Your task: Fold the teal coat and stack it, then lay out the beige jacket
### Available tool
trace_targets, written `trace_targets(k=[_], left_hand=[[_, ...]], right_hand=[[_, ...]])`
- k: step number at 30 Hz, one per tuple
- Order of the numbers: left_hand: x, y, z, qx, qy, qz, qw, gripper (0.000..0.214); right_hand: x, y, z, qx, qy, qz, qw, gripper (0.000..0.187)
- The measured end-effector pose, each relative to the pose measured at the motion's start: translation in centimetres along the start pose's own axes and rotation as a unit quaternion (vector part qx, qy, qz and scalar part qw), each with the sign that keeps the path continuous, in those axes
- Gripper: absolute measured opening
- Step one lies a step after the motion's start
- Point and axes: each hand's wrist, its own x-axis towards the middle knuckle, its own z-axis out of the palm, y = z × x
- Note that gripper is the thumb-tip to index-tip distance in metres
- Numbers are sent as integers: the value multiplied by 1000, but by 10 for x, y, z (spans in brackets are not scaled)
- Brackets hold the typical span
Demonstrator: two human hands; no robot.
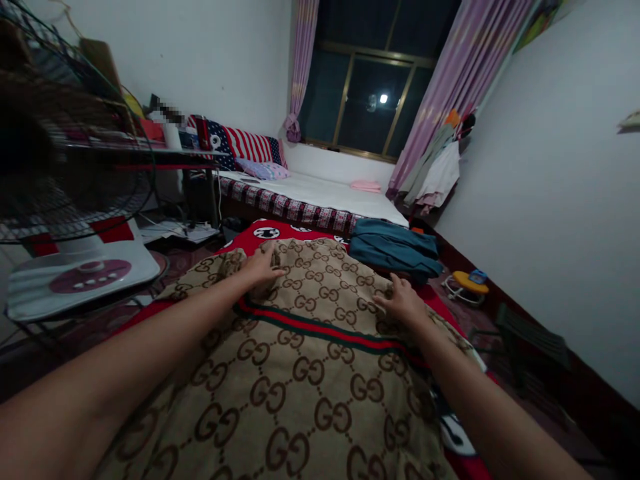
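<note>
A beige long-sleeved top (pixel 310 373) with a brown double-G print lies spread out in front of me. A green and red stripe crosses it. My left hand (pixel 261 268) rests on its far left part, near the bunched left sleeve, fingers spread. Opposite it, my right hand (pixel 403 301) touches the right side of the top, its fingers also apart. Under the top is a red cover (pixel 235 241) with black and white round motifs. A folded dark teal garment (pixel 393 245) lies beyond my right hand.
A standing fan (pixel 85 267) is close on the left, beside a cluttered desk (pixel 200 155). Behind lies a bed (pixel 320 189) with a white sheet, below the window. On the right are a small yellow stool (pixel 469 283), a dark green chair (pixel 533 333) and hanging clothes (pixel 440 175).
</note>
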Motion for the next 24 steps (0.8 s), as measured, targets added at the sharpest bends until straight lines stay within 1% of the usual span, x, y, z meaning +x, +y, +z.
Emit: trace_targets(k=[1,2,3,4,5,7,8,9,10,12,13,14,15,17,19,20,21,22,24], left_hand=[[-4,3,8,18,-25,-11,999,103],[-8,5,15,28,-39,-16,999,101],[-11,6,21,33,-42,-15,998,95],[-14,6,26,32,-37,-9,999,84],[-16,5,30,28,-24,-1,999,71],[-19,3,30,14,-7,20,1000,51],[-19,2,26,3,8,33,999,46],[-18,1,19,-13,38,44,998,43],[-15,1,9,-32,80,55,995,41],[-7,3,-14,-73,184,69,978,38],[-1,4,-26,-83,220,69,969,38],[5,6,-36,-87,243,64,964,40],[10,9,-44,-86,244,63,964,42],[19,14,-52,-77,221,60,970,49],[19,21,-51,-60,176,53,981,64],[15,25,-48,-49,151,52,986,70],[9,30,-43,-36,123,62,990,72],[1,34,-36,-23,92,81,992,69],[-21,40,-20,2,18,142,990,59]], right_hand=[[1,-4,9,-12,-17,-4,1000,91],[0,-7,17,-24,-28,-13,999,93],[-2,-10,24,-35,-34,-29,998,89],[-6,-12,29,-43,-34,-53,997,79],[-11,-14,32,-48,-27,-85,995,65],[-20,-16,30,-52,2,-162,985,40],[-23,-17,25,-51,27,-196,979,33],[-24,-17,17,-50,62,-219,972,29],[-23,-17,8,-49,105,-226,967,27],[-15,-17,-15,-41,197,-200,959,25],[-8,-18,-26,-37,236,-177,955,26],[0,-19,-36,-34,266,-152,951,28],[7,-21,-44,-35,279,-135,950,32],[18,-26,-54,-50,264,-98,958,42],[17,-31,-55,-65,228,-69,969,53],[11,-33,-54,-67,212,-70,972,56],[3,-36,-51,-65,195,-87,975,56],[-8,-38,-46,-59,174,-117,976,53],[-33,-39,-33,-44,119,-191,973,44]])
